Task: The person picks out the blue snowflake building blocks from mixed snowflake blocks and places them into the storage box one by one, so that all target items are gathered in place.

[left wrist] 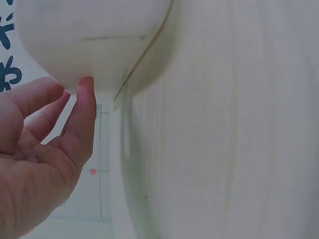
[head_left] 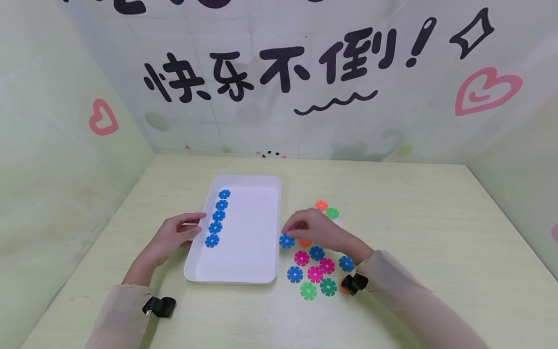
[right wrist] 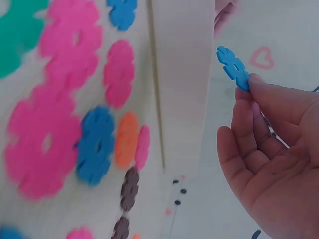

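Head view: a blue flower-shaped plastic disc [head_left: 286, 241] is at three o'clock of a white rectangular plastic tray [head_left: 253, 228]. Left wrist: the left hand [left wrist: 47, 154] grips the tray, probably steadying it. Right wrist: the right hand [right wrist: 274, 159] pinches the disc's rim, likely for control.

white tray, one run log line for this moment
left hand: grips white tray; right hand: pinches blue disc; in tray: five blue discs, one column; table: loose mixed-colour discs

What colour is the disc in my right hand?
Blue; the disc shows best in the right wrist view.
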The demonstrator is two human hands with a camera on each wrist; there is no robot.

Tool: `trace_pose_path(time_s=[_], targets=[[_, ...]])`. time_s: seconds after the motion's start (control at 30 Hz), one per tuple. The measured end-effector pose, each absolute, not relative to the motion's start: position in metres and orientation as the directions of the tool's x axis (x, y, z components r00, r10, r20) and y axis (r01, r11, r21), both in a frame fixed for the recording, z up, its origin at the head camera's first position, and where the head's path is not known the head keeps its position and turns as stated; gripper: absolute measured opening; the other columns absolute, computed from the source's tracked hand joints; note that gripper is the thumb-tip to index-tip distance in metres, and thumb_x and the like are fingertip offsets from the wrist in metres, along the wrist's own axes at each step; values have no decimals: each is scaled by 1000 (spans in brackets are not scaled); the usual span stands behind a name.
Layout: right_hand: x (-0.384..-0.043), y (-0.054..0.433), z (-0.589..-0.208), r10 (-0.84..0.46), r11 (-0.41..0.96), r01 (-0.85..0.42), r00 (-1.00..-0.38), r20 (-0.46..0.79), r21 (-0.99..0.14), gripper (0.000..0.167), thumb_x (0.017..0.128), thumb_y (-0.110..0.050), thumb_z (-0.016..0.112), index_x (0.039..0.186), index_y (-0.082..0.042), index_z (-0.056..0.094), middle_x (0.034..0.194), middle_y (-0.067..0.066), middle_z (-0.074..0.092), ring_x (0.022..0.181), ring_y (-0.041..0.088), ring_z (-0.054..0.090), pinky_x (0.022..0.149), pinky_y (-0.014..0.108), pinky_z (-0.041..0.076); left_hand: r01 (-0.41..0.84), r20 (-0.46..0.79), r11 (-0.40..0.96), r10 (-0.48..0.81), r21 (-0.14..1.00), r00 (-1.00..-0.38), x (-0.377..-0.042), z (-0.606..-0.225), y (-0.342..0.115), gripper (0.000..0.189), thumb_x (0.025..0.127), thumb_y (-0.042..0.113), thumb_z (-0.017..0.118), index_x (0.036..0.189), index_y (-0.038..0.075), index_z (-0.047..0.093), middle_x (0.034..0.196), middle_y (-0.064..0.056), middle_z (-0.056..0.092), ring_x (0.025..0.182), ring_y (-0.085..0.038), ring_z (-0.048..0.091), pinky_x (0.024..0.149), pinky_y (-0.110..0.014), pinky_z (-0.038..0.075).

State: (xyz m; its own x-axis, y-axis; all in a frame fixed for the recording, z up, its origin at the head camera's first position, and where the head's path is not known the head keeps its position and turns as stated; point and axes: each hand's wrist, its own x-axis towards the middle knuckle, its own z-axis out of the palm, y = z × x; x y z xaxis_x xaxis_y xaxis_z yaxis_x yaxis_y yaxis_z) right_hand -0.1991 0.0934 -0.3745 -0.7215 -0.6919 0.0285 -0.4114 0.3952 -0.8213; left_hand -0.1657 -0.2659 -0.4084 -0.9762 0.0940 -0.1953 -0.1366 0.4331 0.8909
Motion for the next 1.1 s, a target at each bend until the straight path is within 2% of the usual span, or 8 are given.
trace_pose_path(time_s=[0.23, 0.53, 0.63, 0.83, 0.97, 1.1], targets=[[-201, 57, -363, -736, 375, -417, -676, 7, -828, 14, 84, -8, 66, 97, -4, 69, 92, -2, 66, 84, 10, 59, 74, 22, 51, -128, -187, 430, 99, 894, -977, -166, -406, -265, 45, 92, 17, 57, 134, 6, 45, 125, -21, 48, 101, -30, 56, 76, -31, 53], [-216, 7, -352, -801, 415, -485, -597, -56, -770, 12, 85, -7, 64, 95, -3, 71, 84, -3, 66, 74, 8, 57, 70, 17, 49, -120, -182, 433, 104, 893, -978, -165, -404, -263, 46, 91, 19, 57, 134, 5, 45, 124, -22, 48, 100, -29, 57, 75, -31, 53], [-225, -8, -351, -809, 435, -486, -580, -92, -758, 11, 85, -7, 65, 93, -3, 71, 82, -4, 65, 73, 9, 56, 69, 16, 48, -137, -192, 438, 83, 888, -978, -166, -406, -263, 45, 91, 20, 58, 133, 8, 47, 124, -19, 49, 100, -27, 58, 75, -30, 53], [-238, -32, -349, -838, 434, -501, -530, -131, -749, 10, 83, -6, 66, 90, -4, 72, 82, -2, 67, 72, 9, 57, 69, 15, 48, -137, -199, 441, 96, 887, -975, -166, -406, -264, 46, 92, 17, 56, 135, 6, 44, 127, -21, 46, 105, -32, 55, 78, -33, 52], [-241, -45, -352, -834, 453, -502, -530, -152, -737, 10, 83, -7, 66, 90, -5, 72, 82, -2, 66, 71, 9, 57, 68, 14, 47, -139, -204, 437, 105, 888, -973, -165, -405, -265, 46, 93, 16, 55, 136, 6, 43, 129, -22, 45, 108, -35, 53, 79, -34, 52], [-242, -57, -359, -807, 524, -471, -542, -236, -709, 9, 83, -8, 66, 89, -7, 73, 80, -4, 65, 69, 9, 56, 64, 14, 47, -135, -201, 435, 110, 890, -974, -165, -406, -266, 46, 93, 16, 55, 136, 6, 43, 129, -22, 45, 108, -35, 52, 79, -34, 52]])
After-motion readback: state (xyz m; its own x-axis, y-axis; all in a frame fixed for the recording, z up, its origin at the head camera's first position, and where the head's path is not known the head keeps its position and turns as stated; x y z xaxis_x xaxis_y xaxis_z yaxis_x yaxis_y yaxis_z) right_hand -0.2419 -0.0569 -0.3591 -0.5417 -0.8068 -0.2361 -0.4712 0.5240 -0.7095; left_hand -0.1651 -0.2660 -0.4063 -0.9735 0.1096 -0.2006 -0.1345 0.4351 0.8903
